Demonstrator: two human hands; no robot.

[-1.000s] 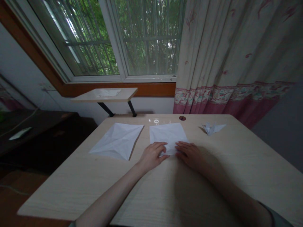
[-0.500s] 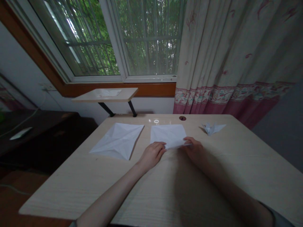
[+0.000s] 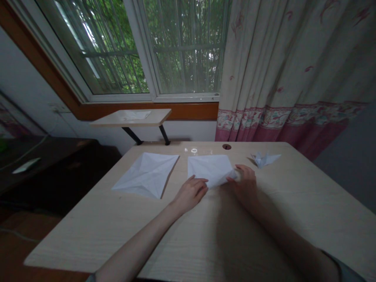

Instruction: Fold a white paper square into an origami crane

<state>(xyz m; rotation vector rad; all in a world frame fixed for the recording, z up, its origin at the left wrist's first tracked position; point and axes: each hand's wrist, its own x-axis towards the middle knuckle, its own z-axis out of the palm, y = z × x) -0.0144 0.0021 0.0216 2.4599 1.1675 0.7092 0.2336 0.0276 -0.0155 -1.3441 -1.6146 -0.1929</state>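
A white sheet of paper (image 3: 208, 164) lies in the middle of the table, its near right corner lifted and curling up. My left hand (image 3: 192, 192) rests at the near left of this sheet, fingertips on the paper and thumb along its near edge, holding it down. At the raised corner, my right hand (image 3: 245, 182) has its thumb under the near edge and its fingers by the right side, gripping the paper. To the left lies a creased white sheet (image 3: 147, 174), spread out. A folded paper crane (image 3: 264, 159) sits beyond my right hand.
The wooden table (image 3: 176, 243) has a round cable hole (image 3: 226, 147) near its back edge. A small raised shelf (image 3: 117, 117) at the back left bears a piece of white paper (image 3: 137, 115). Behind are a window and a curtain (image 3: 264, 78); a dark cabinet (image 3: 44, 164) stands left.
The near right corner of the middle sheet has lifted. My right hand has shifted slightly, its fingers moving up and away from its thumb. My left hand has barely moved.
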